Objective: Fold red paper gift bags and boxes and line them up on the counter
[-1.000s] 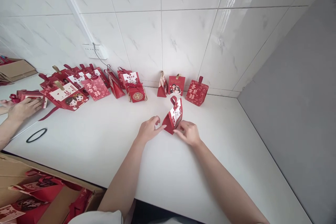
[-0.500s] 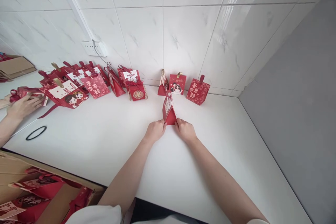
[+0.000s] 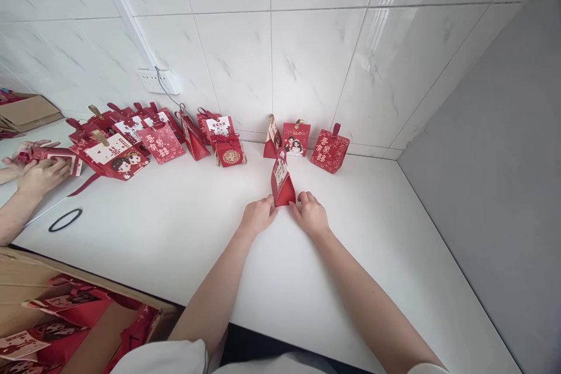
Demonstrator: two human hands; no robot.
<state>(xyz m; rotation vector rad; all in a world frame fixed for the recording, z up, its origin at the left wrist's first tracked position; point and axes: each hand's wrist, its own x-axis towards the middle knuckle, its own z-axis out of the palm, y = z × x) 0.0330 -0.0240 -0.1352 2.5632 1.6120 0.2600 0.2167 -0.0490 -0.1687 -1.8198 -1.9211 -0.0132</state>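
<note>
A red triangular gift box (image 3: 286, 191) with a ribbon loop at its peak stands upright on the white table, one end facing me. My left hand (image 3: 258, 214) is closed on its lower left edge, fingers along the side and thumb at the near corner. At the lower right corner, my right hand (image 3: 312, 214) has its thumb at the box's edge, while its curled fingers are apart from the side. Just behind stand another triangular box (image 3: 272, 139), a box with a printed couple (image 3: 297, 140) and a patterned red box (image 3: 329, 149).
Several red gift boxes (image 3: 160, 143) stand by the tiled wall at left. A co-worker's hands (image 3: 41, 172) hold red boxes at far left, near a black ring (image 3: 65, 220). A cardboard carton (image 3: 103, 339) of red boxes sits below the table's left edge.
My right hand's fingers have come off the box's right side and spread a little. My left hand stays at its edge. The co-worker's hands have shifted on their boxes.
</note>
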